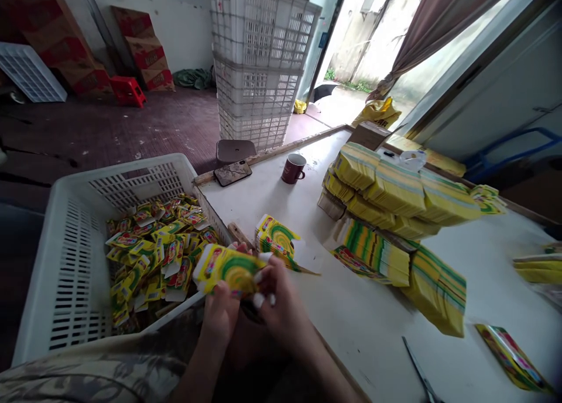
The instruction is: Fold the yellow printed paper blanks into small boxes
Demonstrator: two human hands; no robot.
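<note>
Both my hands hold one small yellow and green printed carton (pixel 226 268) just off the white table's near left edge. My left hand (pixel 219 312) grips it from below, fingers curled. My right hand (pixel 274 295) pinches its right end. A short stack of the same flat cartons (pixel 276 239) lies on the table just beyond my hands. To the left stands a white slotted crate (pixel 65 257) with several folded cartons (pixel 153 254) piled loosely inside.
Big bundles of flat yellow cartons (pixel 395 195) and fanned stacks (pixel 408 268) fill the table's middle. A maroon mug (pixel 293 169) and a phone (pixel 232 173) sit at the far corner. Scissors (pixel 419 374) lie near the front. Stacked white crates (pixel 259 64) stand behind.
</note>
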